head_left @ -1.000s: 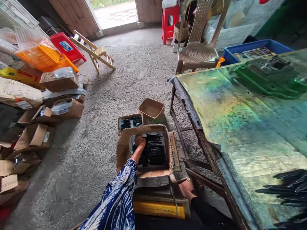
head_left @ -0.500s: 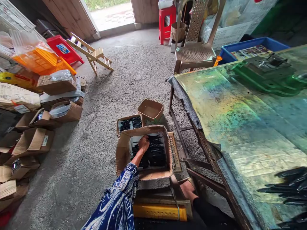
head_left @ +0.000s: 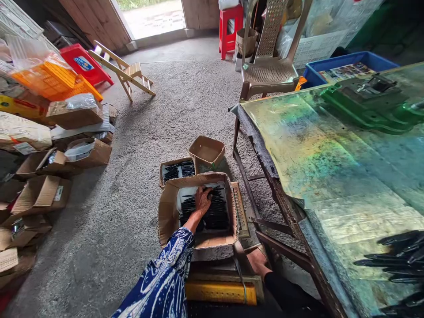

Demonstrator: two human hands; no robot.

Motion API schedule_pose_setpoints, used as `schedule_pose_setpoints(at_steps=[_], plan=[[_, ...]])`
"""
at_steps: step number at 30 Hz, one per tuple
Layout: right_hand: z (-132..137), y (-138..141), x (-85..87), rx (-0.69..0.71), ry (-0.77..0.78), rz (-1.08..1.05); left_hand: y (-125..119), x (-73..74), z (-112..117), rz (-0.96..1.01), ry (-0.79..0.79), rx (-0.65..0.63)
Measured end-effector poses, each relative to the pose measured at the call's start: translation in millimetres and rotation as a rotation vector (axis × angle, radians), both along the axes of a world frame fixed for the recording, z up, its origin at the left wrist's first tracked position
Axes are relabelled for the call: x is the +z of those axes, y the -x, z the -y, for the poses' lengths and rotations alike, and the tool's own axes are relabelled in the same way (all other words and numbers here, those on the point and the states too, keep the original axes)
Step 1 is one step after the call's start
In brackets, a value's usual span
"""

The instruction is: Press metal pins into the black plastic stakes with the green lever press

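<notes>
1. Sticks (head_left: 217,218): thin, black, side by side in two rows inside the big box (head_left: 166,212), on a white liner (head_left: 183,194).
2. Left hand (head_left: 203,201): palm down over the far part of the sticks, about where the rows meet, fingers bent. Looks in contact; fingertips hidden, so can't tell if it grasps any. Right hand: out of view, state can't be told.
3. Light touch works best, I'd judge: slim, smooth-looking sticks probably roll or cross if pressed hard.
4. Far sticks look fanned, near ones tighter. Nudging along their length, a few at a time, likely lines them up better than sweeping across.
5. Mind the gap between rows; a sideways push could mix them.
6. Box walls stand above the sticks. Forearm comes over the near side, so a lifted wrist helps; loose sleeve (head_left: 165,269) could drag on the rim or shift sticks.
7. Small box (head_left: 161,176), just beyond the big box, holds more black sticks. Bumping the big box forward might jolt it.
8. Counter (head_left: 308,172) to the right carries a black pile (head_left: 402,256) and a green tool (head_left: 371,110), both well apart from the hand.
</notes>
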State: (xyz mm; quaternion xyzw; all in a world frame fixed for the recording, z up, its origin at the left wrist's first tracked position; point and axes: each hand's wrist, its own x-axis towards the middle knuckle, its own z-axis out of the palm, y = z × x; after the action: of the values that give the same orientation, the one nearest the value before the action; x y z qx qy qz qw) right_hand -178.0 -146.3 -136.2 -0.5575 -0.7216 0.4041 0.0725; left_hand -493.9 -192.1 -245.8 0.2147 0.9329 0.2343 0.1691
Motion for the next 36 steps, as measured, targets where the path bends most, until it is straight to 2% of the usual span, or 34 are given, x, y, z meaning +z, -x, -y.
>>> schedule_pose_setpoints(at_steps=[4,8,13,19,24,26,31,36], plan=[[-0.2,39.2,-26.2,0.041,0.009,0.003,-2.3,-1.2,1.8,-0.029,0.045,-0.08],[-3.7,52.8,-37.5,0.067,0.006,0.013,0.3,-1.7,-0.5,-0.07,0.055,-0.097],[-7.9,55.5,-42.5,0.082,-0.002,0.022,3.6,-4.8,-7.4,-0.098,-0.006,-0.141],[-8.2,56.0,-43.6,0.085,-0.012,0.02,0.6,-7.7,-12.9,-0.094,-0.076,-0.079],[-12.6,54.2,-48.5,0.084,-0.011,0.01,-2.1,-3.0,-7.8,-0.107,-0.124,-0.301],[-14.3,54.0,-52.5,0.098,-0.002,0.002,-3.3,-1.6,-7.5,-0.122,-0.103,-0.352],[-15.5,49.3,-64.0,0.128,0.024,-0.023,-3.3,-4.8,-12.3,-0.129,-0.041,-0.304],[-18.3,39.4,-80.6,0.138,0.055,-0.06,-0.7,-12.6,-15.8,-0.064,-0.071,-0.225]])
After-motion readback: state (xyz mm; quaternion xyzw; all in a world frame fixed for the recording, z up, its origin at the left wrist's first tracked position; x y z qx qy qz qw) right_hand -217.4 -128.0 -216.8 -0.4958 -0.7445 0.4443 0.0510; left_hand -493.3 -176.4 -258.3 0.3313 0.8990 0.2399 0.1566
